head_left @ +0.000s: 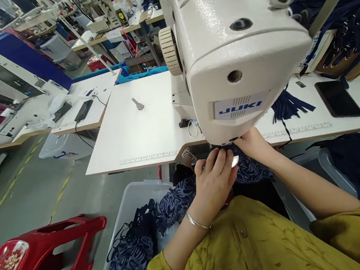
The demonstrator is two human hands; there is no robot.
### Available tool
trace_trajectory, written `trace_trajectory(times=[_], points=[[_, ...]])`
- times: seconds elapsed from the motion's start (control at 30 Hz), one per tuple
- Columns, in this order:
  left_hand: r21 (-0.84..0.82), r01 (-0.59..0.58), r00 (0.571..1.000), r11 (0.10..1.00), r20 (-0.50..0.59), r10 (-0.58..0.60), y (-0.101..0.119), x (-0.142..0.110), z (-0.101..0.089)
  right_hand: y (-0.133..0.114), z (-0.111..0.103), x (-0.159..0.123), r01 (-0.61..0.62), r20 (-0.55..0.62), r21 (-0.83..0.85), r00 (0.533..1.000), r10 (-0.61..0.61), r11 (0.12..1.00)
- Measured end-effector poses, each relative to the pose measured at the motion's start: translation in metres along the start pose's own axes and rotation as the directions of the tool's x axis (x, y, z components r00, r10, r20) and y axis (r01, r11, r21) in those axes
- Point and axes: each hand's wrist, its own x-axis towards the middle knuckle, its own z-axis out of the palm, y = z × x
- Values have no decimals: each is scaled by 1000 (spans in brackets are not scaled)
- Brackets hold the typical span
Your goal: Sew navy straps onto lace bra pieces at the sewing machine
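Note:
Dark blue patterned fabric [182, 198] runs up from a clear plastic bin to the front of a white sewing machine [242, 55]. My left hand [217, 179], a bangle at its wrist, is on the fabric with fingers curled together over it, below the machine head. By those fingertips is a small shiny, light-coloured piece [235, 161] that I cannot make out. My right hand [253, 145] reaches in at the right side of the head. Its fingertips are hidden behind the head, close to the fabric, so its grip does not show.
The white table [144, 127] carries a printed ruler along its front edge. On the right lie a black phone [339, 99] and dark blue strips [288, 105]. Fabric fills bins at both sides. A red stool [61, 251] lies on the floor at left, near another sewing machine [13, 70].

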Motion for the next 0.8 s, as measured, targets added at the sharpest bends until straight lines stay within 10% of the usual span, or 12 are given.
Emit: trace_trajectory(times=[0.8], points=[[-6, 46, 999, 999, -19, -46, 5, 4, 4, 6, 4, 8, 76, -30, -43, 997, -78, 996]])
